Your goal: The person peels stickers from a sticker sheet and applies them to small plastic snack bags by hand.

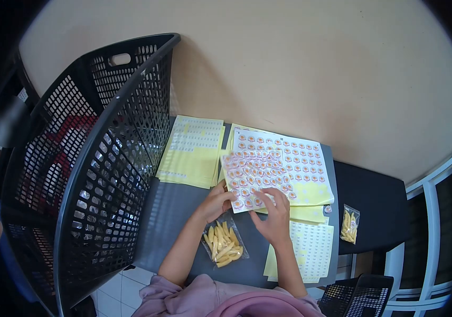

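Note:
A small sheet of round orange-and-white stickers (251, 174) is held up at a tilt over the table. My left hand (217, 203) is closed on its lower left corner, thumb on top. At the sheet's bottom edge, my right hand (273, 214) is closed, its fingertips on the printed face and its thumb just below the edge. Whether a single sticker is between those fingertips I cannot make out. Below my hands lies a clear plastic bag of yellow finger-shaped snacks (223, 243) on the grey table (170, 211).
A large black crate (115, 105) stands tilted at the left, with clear packs inside. Yellow backing sheets (191, 164), a larger sticker sheet (302, 158) and a label sheet (310, 253) lie around. Another snack bag (349, 224) rests on a black surface (374, 206) at right.

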`<control>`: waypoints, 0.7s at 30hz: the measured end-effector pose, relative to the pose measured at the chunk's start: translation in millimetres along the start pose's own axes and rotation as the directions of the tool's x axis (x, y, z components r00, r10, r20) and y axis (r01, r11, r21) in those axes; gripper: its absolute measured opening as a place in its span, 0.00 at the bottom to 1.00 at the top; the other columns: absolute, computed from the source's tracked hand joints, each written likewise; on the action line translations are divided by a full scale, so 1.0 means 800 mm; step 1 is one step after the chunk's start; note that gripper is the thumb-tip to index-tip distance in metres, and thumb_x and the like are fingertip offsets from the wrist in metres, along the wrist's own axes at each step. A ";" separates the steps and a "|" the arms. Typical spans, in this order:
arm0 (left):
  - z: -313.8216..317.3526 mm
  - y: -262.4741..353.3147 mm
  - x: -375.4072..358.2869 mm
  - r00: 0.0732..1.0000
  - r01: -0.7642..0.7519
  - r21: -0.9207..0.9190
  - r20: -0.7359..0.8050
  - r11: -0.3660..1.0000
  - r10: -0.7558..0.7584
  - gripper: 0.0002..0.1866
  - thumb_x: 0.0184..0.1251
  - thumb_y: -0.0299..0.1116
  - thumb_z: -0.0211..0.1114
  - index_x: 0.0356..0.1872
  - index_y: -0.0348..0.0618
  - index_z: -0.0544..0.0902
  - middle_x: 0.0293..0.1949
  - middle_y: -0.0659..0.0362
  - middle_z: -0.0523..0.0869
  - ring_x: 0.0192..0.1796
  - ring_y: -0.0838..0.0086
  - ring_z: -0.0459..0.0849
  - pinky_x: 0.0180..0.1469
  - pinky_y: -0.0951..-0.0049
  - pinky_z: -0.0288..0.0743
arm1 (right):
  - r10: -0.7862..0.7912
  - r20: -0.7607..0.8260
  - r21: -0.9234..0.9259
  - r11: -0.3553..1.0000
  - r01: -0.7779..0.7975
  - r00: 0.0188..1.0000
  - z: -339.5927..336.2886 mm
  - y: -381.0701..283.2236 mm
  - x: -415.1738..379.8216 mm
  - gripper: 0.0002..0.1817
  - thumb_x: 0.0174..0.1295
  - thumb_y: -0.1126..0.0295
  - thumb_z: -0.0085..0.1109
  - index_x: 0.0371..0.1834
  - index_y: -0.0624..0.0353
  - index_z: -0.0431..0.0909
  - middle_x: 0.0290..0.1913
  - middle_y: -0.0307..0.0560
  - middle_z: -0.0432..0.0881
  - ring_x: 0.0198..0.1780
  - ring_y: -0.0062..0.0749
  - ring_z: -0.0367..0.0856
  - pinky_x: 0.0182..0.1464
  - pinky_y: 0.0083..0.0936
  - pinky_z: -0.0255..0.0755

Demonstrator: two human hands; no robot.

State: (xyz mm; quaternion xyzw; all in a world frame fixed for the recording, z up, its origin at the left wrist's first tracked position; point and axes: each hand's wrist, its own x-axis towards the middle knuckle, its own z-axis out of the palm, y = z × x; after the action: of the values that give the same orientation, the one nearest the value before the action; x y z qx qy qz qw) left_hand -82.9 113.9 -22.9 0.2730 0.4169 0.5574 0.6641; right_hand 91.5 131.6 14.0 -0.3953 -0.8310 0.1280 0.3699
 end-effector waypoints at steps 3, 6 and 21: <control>0.008 0.000 -0.014 0.995 0.016 -0.149 0.096 0.989 -0.002 0.30 0.53 0.22 0.53 0.60 0.40 0.55 0.52 0.56 0.70 0.51 0.73 0.74 0.50 0.73 0.71 | -0.102 -0.020 0.014 0.995 0.103 0.995 0.008 0.007 -0.005 0.17 0.37 0.78 0.61 0.36 0.55 0.77 0.38 0.43 0.75 0.45 0.38 0.72 0.48 0.33 0.64; 0.003 -0.002 -0.011 0.997 0.006 -0.233 0.076 0.972 0.012 0.28 0.57 0.24 0.53 0.60 0.40 0.56 0.52 0.56 0.70 0.51 0.73 0.74 0.52 0.73 0.70 | -0.098 -0.066 0.080 0.991 0.103 0.993 0.015 0.011 -0.015 0.15 0.37 0.80 0.59 0.31 0.56 0.78 0.33 0.40 0.76 0.41 0.36 0.74 0.44 0.31 0.66; -0.009 -0.026 0.000 0.950 -0.263 -0.101 -0.199 0.960 0.240 0.15 0.61 0.22 0.50 0.50 0.37 0.70 0.43 0.59 0.79 0.43 0.81 0.77 0.44 0.80 0.70 | -0.207 0.072 0.197 0.962 0.190 0.976 0.011 -0.003 0.022 0.10 0.41 0.75 0.62 0.31 0.57 0.78 0.32 0.41 0.76 0.38 0.35 0.75 0.40 0.28 0.67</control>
State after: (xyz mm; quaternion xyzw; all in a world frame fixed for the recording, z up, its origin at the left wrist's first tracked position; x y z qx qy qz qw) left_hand -78.6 108.2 -44.1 0.2285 0.4024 0.6856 0.5619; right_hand 76.5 144.0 17.9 -0.2666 -0.8667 0.1865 0.3782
